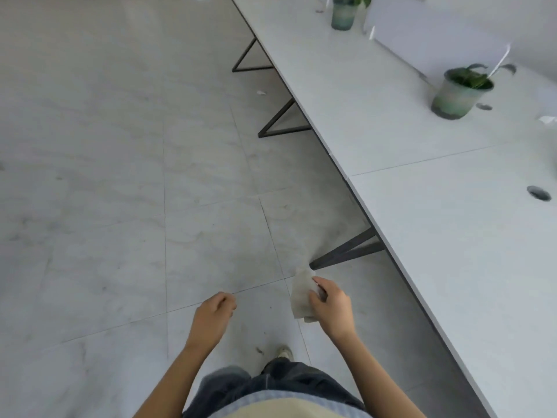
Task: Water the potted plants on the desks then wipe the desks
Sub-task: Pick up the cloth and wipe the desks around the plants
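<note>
Right hand (331,309): grasping crumpled white paper wipe (301,297). Left hand (214,315): loosely curled, apparently holding nothing. Long white desk (422,206): two green-tinted glass plant pots (455,95).

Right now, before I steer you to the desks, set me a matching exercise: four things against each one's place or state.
Things: 1 left hand; 2 right hand; 3 nearer potted plant; 4 farther potted plant.
Place or state: A at the top of the view; B grips a white wipe; C loosely curled, holds nothing; D on the desk, beside a small round hole.
Pairs: 1-C; 2-B; 3-D; 4-A.
</note>
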Action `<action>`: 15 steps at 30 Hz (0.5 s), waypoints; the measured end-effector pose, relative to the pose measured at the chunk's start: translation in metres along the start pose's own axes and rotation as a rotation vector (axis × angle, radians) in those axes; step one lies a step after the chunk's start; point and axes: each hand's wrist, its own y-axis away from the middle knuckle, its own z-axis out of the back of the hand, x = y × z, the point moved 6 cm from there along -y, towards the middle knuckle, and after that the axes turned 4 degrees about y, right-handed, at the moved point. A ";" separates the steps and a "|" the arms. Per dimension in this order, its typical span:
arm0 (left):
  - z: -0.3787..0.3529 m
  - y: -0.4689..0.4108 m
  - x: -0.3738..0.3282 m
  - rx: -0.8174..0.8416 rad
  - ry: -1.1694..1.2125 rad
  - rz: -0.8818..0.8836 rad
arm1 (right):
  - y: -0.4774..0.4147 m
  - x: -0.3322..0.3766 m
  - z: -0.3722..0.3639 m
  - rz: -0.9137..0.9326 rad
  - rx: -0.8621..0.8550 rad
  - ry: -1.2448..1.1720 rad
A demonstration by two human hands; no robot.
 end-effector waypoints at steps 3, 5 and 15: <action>-0.012 -0.023 -0.020 0.056 -0.040 -0.009 | -0.024 -0.004 -0.007 -0.056 0.070 0.042; -0.009 -0.036 -0.018 0.044 -0.042 0.031 | -0.038 -0.005 -0.012 -0.069 0.121 0.059; 0.014 -0.192 -0.055 0.020 0.032 0.159 | -0.181 0.031 -0.013 -0.098 0.050 0.079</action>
